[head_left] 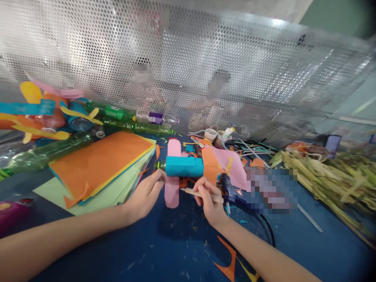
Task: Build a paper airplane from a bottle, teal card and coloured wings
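A bottle wrapped in blue paper (185,167) lies sideways in the middle, its green neck at the left and orange paper (210,164) round its right end. A long pink paper strip (172,196) with rounded ends passes beneath it and sticks out on both sides. My left hand (149,192) is at the bottle's neck end, fingers bent; what they grip, if anything, is hidden. My right hand (209,199) is closed on a thin pale stick (190,191), whose tip points left, just below the blue paper.
Stacked coloured paper (105,164) lies at the left, beside green bottles (55,150) and finished paper-and-bottle models (53,111). A glue gun (230,190) and its cable are right of my right hand. Dry husks (326,176) lie far right. A perforated metal screen (188,58) stands behind.
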The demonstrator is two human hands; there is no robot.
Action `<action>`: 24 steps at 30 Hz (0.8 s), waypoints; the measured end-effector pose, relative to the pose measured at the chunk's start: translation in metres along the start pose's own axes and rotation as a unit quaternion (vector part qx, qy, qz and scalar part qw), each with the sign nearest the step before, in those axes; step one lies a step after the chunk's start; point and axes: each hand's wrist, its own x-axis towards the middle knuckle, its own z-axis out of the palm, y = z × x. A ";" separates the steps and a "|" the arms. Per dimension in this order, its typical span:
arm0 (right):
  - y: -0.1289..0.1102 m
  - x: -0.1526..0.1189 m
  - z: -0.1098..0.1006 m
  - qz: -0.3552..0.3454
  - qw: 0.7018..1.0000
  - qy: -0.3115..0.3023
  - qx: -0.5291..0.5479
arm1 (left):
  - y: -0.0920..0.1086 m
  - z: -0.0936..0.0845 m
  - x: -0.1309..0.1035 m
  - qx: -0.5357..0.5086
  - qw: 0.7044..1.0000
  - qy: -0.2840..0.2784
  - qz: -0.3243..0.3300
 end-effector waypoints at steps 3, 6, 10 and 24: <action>0.001 0.002 0.001 -0.004 1.000 0.011 0.004 | 0.004 -0.001 0.002 -0.030 0.999 0.032 0.017; 0.002 0.001 0.002 -0.009 1.000 0.000 -0.008 | 0.011 0.000 0.005 -0.022 0.999 0.035 0.032; 0.002 -0.003 0.002 -0.063 0.993 -0.039 -0.090 | 0.021 -0.004 0.023 -0.030 0.997 0.055 0.043; 0.000 -0.006 0.005 -0.230 0.952 -0.090 -0.183 | 0.032 -0.016 0.121 0.184 0.979 -0.046 0.076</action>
